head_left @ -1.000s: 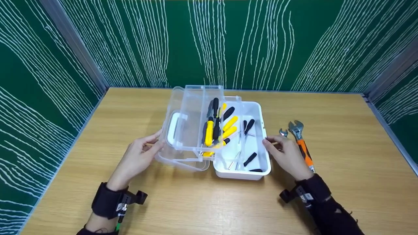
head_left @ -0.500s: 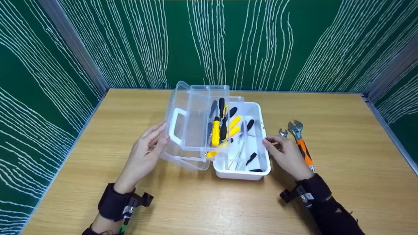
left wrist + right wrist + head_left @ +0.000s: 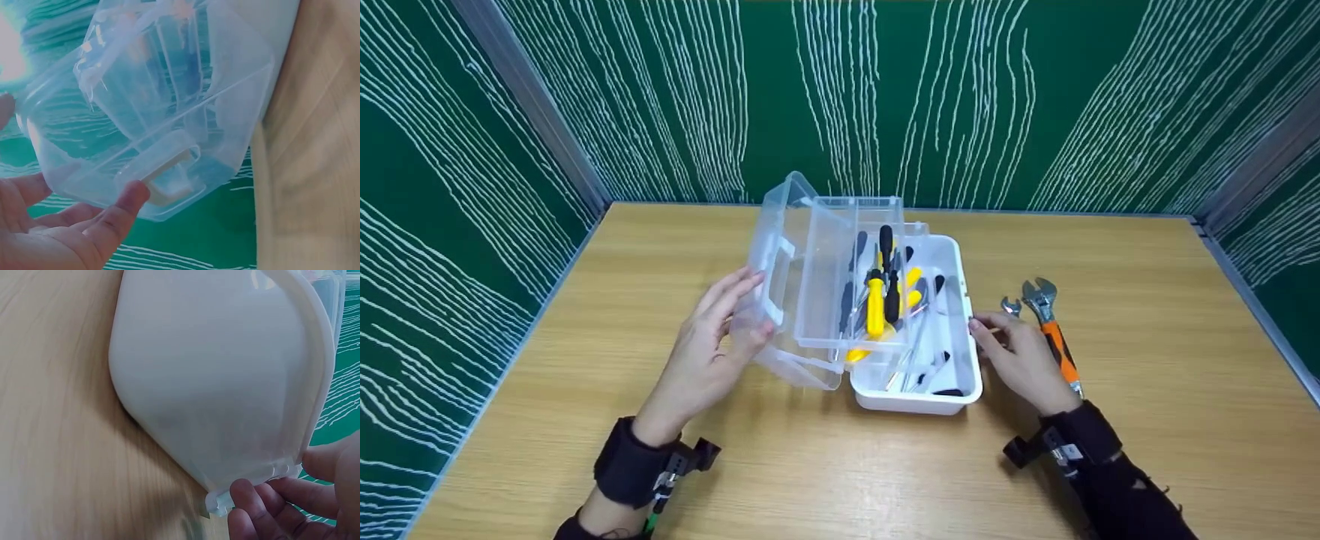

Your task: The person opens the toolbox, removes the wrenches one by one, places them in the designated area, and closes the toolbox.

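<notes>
A white toolbox [image 3: 915,405] stands on the table with its clear lid [image 3: 781,214] swung out to the left and raised at a tilt. My left hand [image 3: 705,352] holds the lid's edge; in the left wrist view its thumb lies beside the white handle [image 3: 169,185]. A clear tray [image 3: 825,300] hangs partly over the box. It carries several tools, among them a yellow-handled screwdriver [image 3: 875,307]. More black- and yellow-handled tools lie in the box, partly seen through the tray. On the right side, my right hand [image 3: 1027,364] pinches the box rim near a latch [image 3: 222,502].
To the right of my right hand lies an adjustable wrench [image 3: 1057,345] with an orange and black handle. A smaller wrench head [image 3: 1011,306] shows next to it, the rest hidden by the hand. Green panels with white lines [image 3: 840,97] border the wooden table [image 3: 780,480].
My left hand has moved right and up, tilting the lid more upright. The tray with its tools has shifted right over the box. The right hand has stayed at the rim.
</notes>
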A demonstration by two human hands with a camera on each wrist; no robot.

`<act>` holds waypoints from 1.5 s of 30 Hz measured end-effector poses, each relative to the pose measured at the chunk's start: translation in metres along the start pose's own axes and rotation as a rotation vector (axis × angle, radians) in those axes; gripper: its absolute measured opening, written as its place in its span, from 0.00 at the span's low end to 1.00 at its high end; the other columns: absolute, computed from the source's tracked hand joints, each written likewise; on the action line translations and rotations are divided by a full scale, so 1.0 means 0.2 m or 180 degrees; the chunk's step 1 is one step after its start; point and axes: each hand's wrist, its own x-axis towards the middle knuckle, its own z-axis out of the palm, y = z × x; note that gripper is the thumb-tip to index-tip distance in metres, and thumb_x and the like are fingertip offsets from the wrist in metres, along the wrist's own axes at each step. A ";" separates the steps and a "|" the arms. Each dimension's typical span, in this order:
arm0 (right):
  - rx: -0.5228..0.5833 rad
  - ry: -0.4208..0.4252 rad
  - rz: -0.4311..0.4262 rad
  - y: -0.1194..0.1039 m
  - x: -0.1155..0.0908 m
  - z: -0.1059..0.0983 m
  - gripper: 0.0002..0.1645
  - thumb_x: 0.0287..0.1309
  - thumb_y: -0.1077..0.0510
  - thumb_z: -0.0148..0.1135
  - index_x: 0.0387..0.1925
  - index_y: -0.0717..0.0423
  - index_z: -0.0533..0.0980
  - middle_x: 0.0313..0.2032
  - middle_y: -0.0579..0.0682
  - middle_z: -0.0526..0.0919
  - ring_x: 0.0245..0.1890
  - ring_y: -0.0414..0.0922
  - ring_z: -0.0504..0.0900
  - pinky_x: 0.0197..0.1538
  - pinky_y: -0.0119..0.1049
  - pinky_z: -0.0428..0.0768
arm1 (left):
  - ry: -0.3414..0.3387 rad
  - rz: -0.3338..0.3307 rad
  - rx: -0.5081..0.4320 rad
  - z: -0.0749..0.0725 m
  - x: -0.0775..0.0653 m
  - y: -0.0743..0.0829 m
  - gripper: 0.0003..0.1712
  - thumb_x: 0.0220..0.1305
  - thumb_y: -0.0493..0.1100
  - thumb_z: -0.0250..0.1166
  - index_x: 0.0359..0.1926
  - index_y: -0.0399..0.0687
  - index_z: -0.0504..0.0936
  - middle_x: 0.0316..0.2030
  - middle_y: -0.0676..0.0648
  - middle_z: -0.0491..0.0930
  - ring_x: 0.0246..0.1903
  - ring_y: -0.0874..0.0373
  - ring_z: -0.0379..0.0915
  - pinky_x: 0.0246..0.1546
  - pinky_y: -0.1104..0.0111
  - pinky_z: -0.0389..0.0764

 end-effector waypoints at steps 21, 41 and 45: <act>0.0152 -0.0091 0.0087 0.00 0.00 0.00 0.28 0.83 0.49 0.53 0.69 0.66 0.76 0.55 0.64 0.85 0.43 0.44 0.87 0.45 0.28 0.87 | -0.0106 0.0471 0.0505 0.07 0.01 0.09 0.49 0.62 0.53 0.80 0.80 0.52 0.69 0.85 0.42 0.55 0.81 0.39 0.58 0.72 0.35 0.71; 0.0273 -0.0333 0.0279 -0.01 0.01 -0.01 0.30 0.86 0.44 0.46 0.71 0.62 0.71 0.67 0.66 0.78 0.59 0.56 0.85 0.58 0.37 0.88 | -0.0161 0.0878 0.0461 0.12 0.04 0.13 0.45 0.62 0.40 0.75 0.79 0.52 0.69 0.85 0.44 0.54 0.82 0.45 0.58 0.75 0.42 0.70; 0.0229 -0.0353 0.0239 -0.01 0.00 -0.01 0.30 0.86 0.45 0.45 0.71 0.61 0.72 0.66 0.66 0.78 0.59 0.56 0.84 0.59 0.39 0.88 | -0.0174 0.0972 0.0537 0.12 0.06 0.15 0.43 0.62 0.41 0.75 0.77 0.50 0.71 0.84 0.43 0.57 0.80 0.42 0.61 0.75 0.40 0.70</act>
